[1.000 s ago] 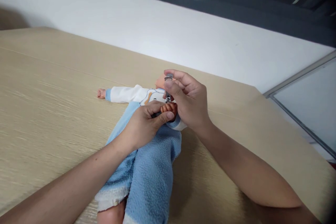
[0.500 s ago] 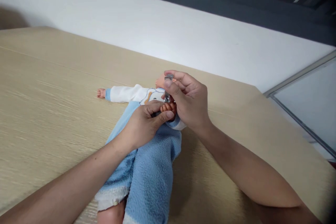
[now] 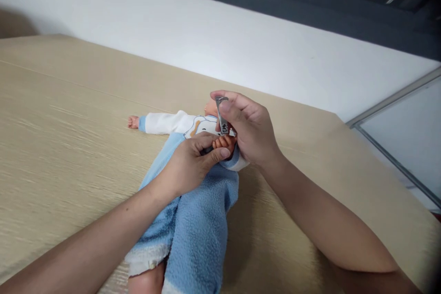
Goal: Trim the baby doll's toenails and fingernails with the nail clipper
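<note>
A baby doll (image 3: 201, 220) in a blue and white fleece outfit lies on its back, its head mostly hidden behind my right hand. My left hand (image 3: 193, 161) is closed around the doll's hand (image 3: 223, 143), thumb across the small curled fingers. Between thumb and fingers, my right hand (image 3: 253, 131) grips a silver nail clipper (image 3: 223, 117). The clipper's jaw end points down, right at the doll's fingertips; whether it touches them I cannot tell. The doll's other arm (image 3: 160, 122) stretches out to the left.
Under the doll is a light wood-grain table (image 3: 69, 156). Behind it rises a white wall (image 3: 120, 18) with a dark-framed window (image 3: 275, 4) at the upper right. A metal-framed panel (image 3: 406, 133) stands beyond the table's right edge.
The clipper has tilted, its lower end shifting slightly right. The doll's held hand has moved a little to the right, with my left thumb still on it.
</note>
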The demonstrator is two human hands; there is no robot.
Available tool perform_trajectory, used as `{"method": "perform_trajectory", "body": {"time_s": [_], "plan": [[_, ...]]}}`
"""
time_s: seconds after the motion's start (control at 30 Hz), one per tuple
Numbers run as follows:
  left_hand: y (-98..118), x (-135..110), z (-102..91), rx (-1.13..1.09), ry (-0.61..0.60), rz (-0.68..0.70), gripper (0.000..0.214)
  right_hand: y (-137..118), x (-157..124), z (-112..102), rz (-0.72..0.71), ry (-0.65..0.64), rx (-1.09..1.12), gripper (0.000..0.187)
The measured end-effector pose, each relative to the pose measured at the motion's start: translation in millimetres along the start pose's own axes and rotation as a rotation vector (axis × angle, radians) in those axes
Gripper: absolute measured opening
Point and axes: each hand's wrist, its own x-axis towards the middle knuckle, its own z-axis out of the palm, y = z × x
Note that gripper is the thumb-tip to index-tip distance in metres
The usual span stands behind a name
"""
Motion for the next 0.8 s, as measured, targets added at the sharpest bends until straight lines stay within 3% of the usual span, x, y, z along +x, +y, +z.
{"method": "perform_trajectory", "body": {"time_s": [0.23,0.8], "plan": [[-2.4,-1.0,-1.0,0.016,0.016,-0.005,0.019,0.4,0.5,0.0,-0.011,-0.108,-0.086,0.039],[-2.2,-0.9,0.2,0.064,0.027,-0.011,0.021,2.1,1.7,0.8,-0.004,-0.092,-0.136,0.042]]}}
